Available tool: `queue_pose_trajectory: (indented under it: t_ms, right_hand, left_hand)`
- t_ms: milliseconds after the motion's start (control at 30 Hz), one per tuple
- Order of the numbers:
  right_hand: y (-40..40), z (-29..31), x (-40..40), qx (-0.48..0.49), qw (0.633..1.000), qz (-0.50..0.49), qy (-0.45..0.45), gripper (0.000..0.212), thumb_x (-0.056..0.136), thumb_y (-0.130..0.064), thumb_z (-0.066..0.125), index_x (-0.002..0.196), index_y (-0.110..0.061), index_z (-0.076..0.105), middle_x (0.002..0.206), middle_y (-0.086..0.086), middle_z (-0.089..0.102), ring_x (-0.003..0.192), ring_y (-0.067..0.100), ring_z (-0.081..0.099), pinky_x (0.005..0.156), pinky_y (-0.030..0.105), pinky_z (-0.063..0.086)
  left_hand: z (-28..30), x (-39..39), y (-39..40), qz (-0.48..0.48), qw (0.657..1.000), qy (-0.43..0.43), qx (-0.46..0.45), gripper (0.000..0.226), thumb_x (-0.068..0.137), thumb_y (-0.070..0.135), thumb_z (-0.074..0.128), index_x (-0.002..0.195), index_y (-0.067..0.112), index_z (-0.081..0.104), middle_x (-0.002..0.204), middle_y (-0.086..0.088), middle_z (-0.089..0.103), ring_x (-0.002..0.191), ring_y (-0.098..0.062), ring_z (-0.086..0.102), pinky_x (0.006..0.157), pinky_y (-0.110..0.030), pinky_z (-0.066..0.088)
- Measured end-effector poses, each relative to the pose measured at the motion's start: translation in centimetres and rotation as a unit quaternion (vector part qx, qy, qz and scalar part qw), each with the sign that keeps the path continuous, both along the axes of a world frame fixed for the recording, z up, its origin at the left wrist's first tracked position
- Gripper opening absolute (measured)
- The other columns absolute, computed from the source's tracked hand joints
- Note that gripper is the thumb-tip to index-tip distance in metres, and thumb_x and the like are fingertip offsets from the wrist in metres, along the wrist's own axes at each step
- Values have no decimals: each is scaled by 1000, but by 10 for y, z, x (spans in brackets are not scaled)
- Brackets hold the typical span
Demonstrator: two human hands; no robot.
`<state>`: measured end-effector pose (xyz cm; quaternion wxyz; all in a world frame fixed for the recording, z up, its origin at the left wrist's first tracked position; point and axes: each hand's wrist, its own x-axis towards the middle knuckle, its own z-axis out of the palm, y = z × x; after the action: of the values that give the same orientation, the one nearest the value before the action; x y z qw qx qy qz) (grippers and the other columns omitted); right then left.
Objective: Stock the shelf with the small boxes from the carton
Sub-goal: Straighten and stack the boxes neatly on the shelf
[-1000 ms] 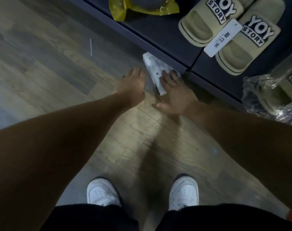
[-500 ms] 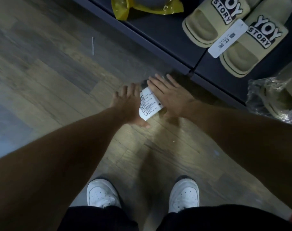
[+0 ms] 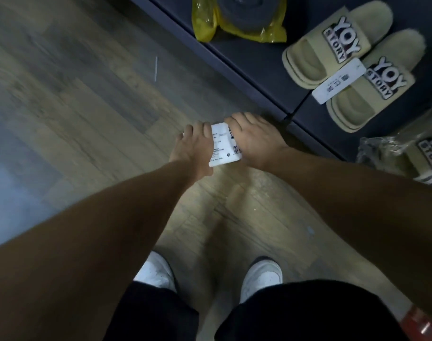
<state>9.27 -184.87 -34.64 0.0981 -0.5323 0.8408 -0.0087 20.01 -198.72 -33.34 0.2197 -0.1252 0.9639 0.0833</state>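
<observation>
A small white box [image 3: 223, 148] with black print and a barcode is held between both hands low above the wooden floor, just in front of the dark shelf's front edge [image 3: 234, 70]. My left hand [image 3: 194, 150] grips its left side with fingers curled over the top. My right hand [image 3: 255, 140] clasps the right side, fingers curled over the far end. Much of the box is hidden by the hands. No carton is in view.
On the dark low shelf lie a pair of beige slippers [image 3: 352, 67] with a white tag, a yellow plastic bag [image 3: 237, 23] and a bagged slipper [image 3: 411, 156] at the right edge. My white shoes [image 3: 158, 271] stand on the wooden floor below.
The box came away from the shelf edge toward me and turned label side up. Both hands closed in on its sides, the right fingers curling from flat over the far end.
</observation>
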Motion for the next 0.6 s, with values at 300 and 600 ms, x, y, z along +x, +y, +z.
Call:
queue_pose_trajectory:
  t_ms: [300,600]
  right_hand:
    - [-16,260,13,-44,998,-27,32,50,72,-29,69,115,-8,55,104,9,56,94,28,55,82,33,39]
    - [-29,613,25,-68,994,-58,63,64,65,-30,72,120,-4,53,108,11,56,99,31,55,91,38,43]
  left_hand:
    - [264,12,-25,-6,998,55,21,79,74,29,72,138,6,32,130,-13,40,120,-32,41,93,-41,41]
    - [607,13,-51,-54,990,128,-5,89,69,31,76,141,7,31,131,-9,39,121,-31,39,96,-44,41]
